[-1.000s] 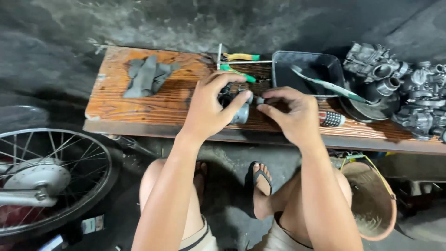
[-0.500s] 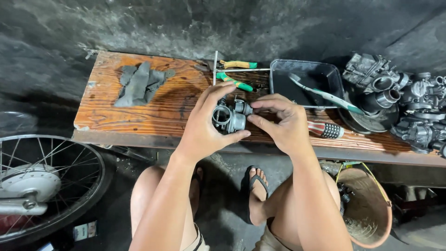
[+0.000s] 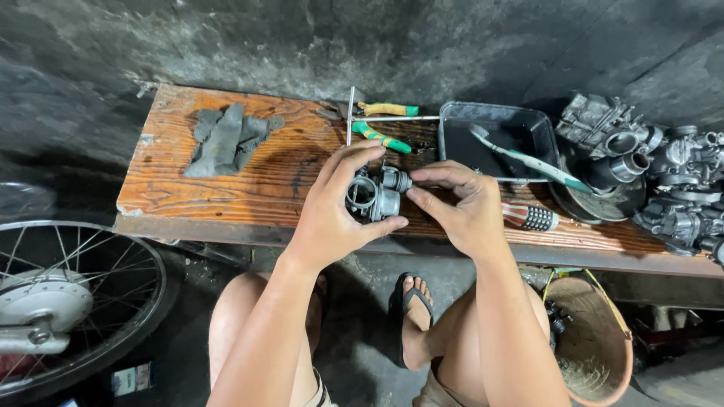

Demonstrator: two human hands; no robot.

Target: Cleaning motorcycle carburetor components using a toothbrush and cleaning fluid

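Note:
A grey metal carburetor (image 3: 375, 194) is held above the front part of a low wooden bench (image 3: 226, 192). My left hand (image 3: 339, 207) wraps around its left side, with the thumb under it and the fingers over the top. On the right, my right hand (image 3: 460, 207) pinches the carburetor's right end between thumb and fingertips. The carburetor's round opening faces the camera.
A grey glove (image 3: 226, 139) lies at the bench's left. Green-handled pliers (image 3: 381, 124) and a T-handle tool (image 3: 351, 117) lie behind the hands. A black tray (image 3: 452, 143) holds a toothbrush (image 3: 528, 160). Several carburetors (image 3: 664, 173) crowd the right end. A wheel (image 3: 68, 301) and a bucket (image 3: 592, 343) stand below.
The hands turned the carburetor, so its round opening now faces the camera more. The view has moved closer and shifted a little.

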